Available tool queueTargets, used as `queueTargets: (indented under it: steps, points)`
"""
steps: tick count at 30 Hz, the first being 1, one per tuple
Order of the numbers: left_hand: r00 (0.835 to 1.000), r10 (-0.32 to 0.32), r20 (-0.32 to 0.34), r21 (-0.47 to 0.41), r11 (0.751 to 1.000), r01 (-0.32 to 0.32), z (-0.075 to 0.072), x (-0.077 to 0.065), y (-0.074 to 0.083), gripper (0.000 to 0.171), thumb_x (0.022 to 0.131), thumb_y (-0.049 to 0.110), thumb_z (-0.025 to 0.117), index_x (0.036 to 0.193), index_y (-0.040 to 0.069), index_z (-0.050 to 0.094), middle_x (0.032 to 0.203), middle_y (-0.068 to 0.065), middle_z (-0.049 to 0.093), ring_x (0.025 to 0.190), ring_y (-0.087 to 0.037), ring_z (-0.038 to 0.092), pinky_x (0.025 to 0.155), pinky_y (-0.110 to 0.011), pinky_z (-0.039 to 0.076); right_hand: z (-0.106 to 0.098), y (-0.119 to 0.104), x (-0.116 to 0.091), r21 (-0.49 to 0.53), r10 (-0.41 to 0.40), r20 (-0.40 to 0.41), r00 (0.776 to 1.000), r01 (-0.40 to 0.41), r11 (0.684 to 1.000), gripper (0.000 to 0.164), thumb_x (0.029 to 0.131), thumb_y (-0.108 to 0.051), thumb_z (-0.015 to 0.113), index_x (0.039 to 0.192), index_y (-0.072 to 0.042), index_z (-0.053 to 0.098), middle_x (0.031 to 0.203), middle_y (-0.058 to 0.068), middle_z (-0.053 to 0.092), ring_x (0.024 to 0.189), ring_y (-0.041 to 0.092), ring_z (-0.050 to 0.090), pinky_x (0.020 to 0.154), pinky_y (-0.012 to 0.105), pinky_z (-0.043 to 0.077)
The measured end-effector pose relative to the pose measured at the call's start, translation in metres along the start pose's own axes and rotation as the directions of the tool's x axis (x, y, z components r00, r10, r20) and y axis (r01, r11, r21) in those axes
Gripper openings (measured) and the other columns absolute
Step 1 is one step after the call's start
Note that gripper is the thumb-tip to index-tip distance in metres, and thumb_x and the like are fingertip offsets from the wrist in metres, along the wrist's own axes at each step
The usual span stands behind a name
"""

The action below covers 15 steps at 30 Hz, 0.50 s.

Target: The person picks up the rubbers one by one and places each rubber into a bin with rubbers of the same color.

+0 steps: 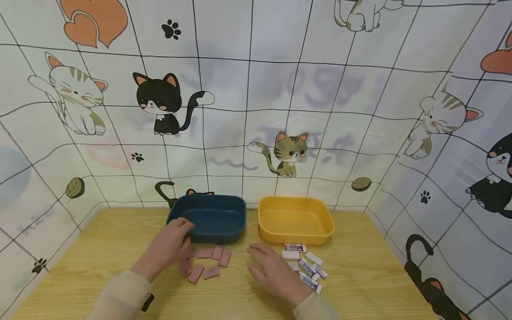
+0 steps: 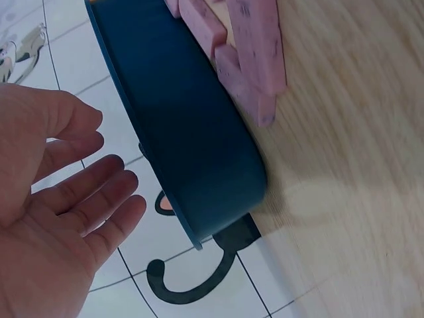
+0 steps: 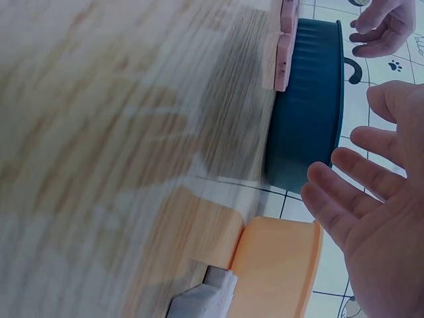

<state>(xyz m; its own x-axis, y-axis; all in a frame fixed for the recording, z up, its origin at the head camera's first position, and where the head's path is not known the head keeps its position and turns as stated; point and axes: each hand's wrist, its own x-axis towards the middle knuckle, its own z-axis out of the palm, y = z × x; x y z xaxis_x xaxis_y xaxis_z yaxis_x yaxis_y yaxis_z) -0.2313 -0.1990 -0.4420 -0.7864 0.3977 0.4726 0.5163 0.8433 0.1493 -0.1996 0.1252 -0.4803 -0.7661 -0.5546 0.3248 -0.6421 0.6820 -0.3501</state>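
Note:
My left hand point(image 1: 173, 242) hovers by the left front corner of a dark blue plastic bin point(image 1: 218, 237), its fingers relaxed and holding nothing. In the left wrist view a gap shows between those fingers point(image 2: 109, 192) and the bin's wall. Several speckled pink rectangular blocks point(image 1: 211, 272) lie loosely on the table in front of that bin, some partly behind the left hand. My right hand point(image 1: 276, 274) is over the table, fingers loosely spread and free of any object. Just right of it lie several white erasers point(image 1: 308, 267), some in printed sleeves, partly hidden by the hand.
A yellow bin point(image 1: 296, 236) stands right of the blue one, behind the erasers. The light wooden table point(image 1: 352, 275) ends at a cat-printed cloth point(image 1: 224, 133) at the back and sides. A small black object point(image 1: 148, 302) shows beside the left sleeve.

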Motion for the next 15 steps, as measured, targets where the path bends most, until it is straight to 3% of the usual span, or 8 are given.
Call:
queueTargets:
  steps: [10,15]
  points:
    - [0.998,0.059,-0.001,0.004,0.998,-0.059,0.002,-0.002,0.022,0.027,0.087,0.003,0.075,0.114,-0.001,0.07,0.114,-0.011,0.066,0.103,-0.029,0.065,0.087,-0.044,0.057,-0.005,0.007,-0.003,0.023,0.012,-0.031,0.999,-0.011,1.0,0.04,0.102,-0.018,0.063,0.139,-0.002,0.061,0.142,0.016,0.059,0.13,0.03,0.059,0.106,0.048,0.049]
    - [0.996,0.09,-0.012,0.005,0.996,-0.09,0.012,-0.004,0.033,0.027,0.089,0.008,0.075,0.114,0.0,0.07,0.113,-0.011,0.066,0.102,-0.029,0.065,0.09,-0.046,0.055,-0.008,0.012,-0.006,0.006,0.044,-0.015,0.999,-0.044,0.999,0.04,0.103,-0.02,0.062,0.14,-0.005,0.061,0.144,0.015,0.058,0.131,0.03,0.058,0.106,0.048,0.049]
